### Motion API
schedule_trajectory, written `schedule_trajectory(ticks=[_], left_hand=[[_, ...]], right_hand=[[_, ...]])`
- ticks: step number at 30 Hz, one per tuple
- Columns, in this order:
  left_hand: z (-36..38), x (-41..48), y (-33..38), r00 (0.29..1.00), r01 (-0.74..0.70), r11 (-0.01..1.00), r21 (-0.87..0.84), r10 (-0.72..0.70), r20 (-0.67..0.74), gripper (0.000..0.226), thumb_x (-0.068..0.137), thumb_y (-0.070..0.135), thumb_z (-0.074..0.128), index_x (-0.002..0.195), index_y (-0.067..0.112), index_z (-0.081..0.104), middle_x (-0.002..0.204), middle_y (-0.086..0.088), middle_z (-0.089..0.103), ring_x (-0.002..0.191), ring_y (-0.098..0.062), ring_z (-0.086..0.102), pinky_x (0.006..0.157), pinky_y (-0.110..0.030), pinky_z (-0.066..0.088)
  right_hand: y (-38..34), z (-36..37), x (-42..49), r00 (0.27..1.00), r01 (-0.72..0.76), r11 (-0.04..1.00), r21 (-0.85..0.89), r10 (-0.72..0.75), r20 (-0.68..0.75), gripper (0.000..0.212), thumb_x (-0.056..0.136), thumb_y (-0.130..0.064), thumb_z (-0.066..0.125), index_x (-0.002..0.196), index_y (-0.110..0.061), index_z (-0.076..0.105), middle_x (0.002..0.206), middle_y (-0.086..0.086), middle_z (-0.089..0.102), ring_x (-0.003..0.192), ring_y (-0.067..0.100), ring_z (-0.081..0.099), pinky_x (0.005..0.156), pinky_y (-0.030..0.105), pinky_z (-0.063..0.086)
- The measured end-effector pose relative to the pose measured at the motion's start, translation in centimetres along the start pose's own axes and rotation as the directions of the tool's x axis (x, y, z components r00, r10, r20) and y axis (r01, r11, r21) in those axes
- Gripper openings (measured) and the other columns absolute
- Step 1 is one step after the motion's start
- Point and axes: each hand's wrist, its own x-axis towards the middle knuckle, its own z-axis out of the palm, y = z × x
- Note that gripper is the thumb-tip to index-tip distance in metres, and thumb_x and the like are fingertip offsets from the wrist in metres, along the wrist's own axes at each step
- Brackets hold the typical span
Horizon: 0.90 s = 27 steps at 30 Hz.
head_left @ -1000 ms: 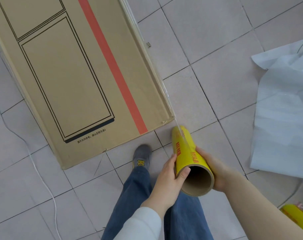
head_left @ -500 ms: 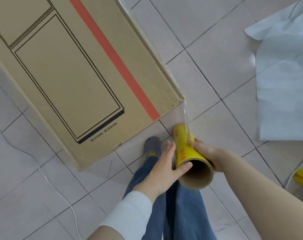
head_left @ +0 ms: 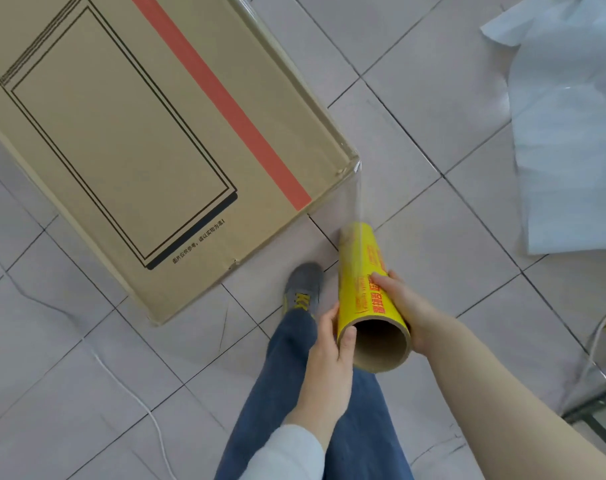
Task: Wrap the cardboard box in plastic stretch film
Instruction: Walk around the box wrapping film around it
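Roll (head_left: 358, 268) pulled farther from box (head_left: 138, 133); left hand (head_left: 329, 365), right hand (head_left: 408, 306) fingers (head_left: 381, 280) grip it.

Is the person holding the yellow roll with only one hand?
No, the left hand and the right hand both grip the yellow roll near its open end.

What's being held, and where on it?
The yellow film roll, in both hands, near its open end: left hand grips the left side at the rim, right hand wraps the right side.
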Motion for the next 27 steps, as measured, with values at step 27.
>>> schedule_trajectory(ticks=[27], left_hand=[[-12.5,-0.1,-6.3,0.936,-0.036,0.944,0.329,-0.084,0.341,0.096,0.069,0.069,0.045,0.149,0.031,0.006,0.156,0.017,0.001,0.141,-0.007,0.017,0.113,-0.027,0.020]], right_hand=[[7.9,10.9,0.9,0.977,-0.212,0.958,0.192,0.215,0.007,0.062,0.091,-0.049,0.053,0.140,-0.015,0.039,0.105,0.019,0.062,0.078,0.030,0.061,0.063,0.035,0.049]])
